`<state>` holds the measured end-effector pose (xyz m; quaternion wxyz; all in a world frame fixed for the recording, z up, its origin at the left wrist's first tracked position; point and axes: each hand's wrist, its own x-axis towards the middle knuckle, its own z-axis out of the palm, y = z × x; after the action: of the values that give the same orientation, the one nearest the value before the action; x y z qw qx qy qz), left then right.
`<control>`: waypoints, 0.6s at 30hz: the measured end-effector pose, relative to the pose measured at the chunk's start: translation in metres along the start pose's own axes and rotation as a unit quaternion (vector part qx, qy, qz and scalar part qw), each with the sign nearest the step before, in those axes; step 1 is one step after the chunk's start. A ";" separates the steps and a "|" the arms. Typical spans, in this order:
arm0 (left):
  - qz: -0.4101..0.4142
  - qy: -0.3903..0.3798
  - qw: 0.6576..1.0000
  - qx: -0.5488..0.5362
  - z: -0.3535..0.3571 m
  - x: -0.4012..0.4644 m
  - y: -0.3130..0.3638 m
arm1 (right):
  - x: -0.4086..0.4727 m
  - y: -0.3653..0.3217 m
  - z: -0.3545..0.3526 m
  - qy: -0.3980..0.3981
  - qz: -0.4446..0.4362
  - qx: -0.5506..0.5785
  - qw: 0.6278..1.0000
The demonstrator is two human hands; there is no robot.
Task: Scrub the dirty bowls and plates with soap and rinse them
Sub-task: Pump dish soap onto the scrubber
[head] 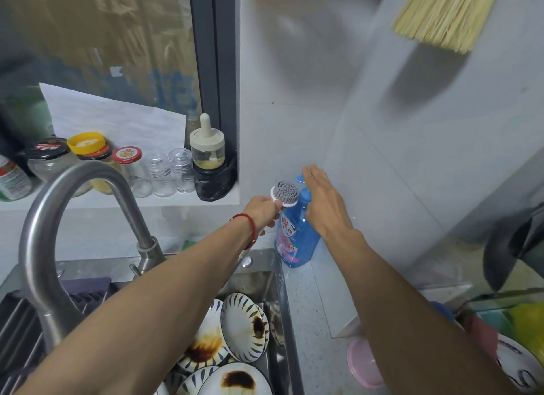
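Note:
Several dirty white plates and bowls (241, 327) with blue dashes and brown stains lie stacked in the steel sink (282, 306). My left hand (262, 212) grips the white handle of a dish brush (285, 192), holding its grey head up beside the pump of a blue dish soap bottle (297, 238). The bottle stands on the counter in the corner behind the sink. My right hand (323, 203) lies with straight fingers over the bottle's pump top, hiding most of it.
A curved steel faucet (59, 218) rises at the left of the sink. Jars and bottles (129, 167) line the window ledge. At the right are a pink lid (363, 365), a patterned bowl (518, 365) and a dark pan (506, 253). A bamboo brush (444, 11) hangs on the wall.

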<state>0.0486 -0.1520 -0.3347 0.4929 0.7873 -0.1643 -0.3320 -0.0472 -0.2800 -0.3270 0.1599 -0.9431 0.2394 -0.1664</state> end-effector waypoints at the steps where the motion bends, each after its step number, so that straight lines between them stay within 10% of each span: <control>1: 0.000 0.001 1.000 0.001 0.000 0.000 0.000 | -0.001 0.001 0.001 0.000 -0.001 0.001 1.000; 18: -0.002 0.013 1.000 -0.012 -0.001 0.004 0.000 | -0.001 0.003 0.008 0.015 -0.003 0.014 1.000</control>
<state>0.0519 -0.1533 -0.3361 0.5036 0.7860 -0.1519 -0.3248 -0.0464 -0.2806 -0.3354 0.1687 -0.9390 0.2362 -0.1845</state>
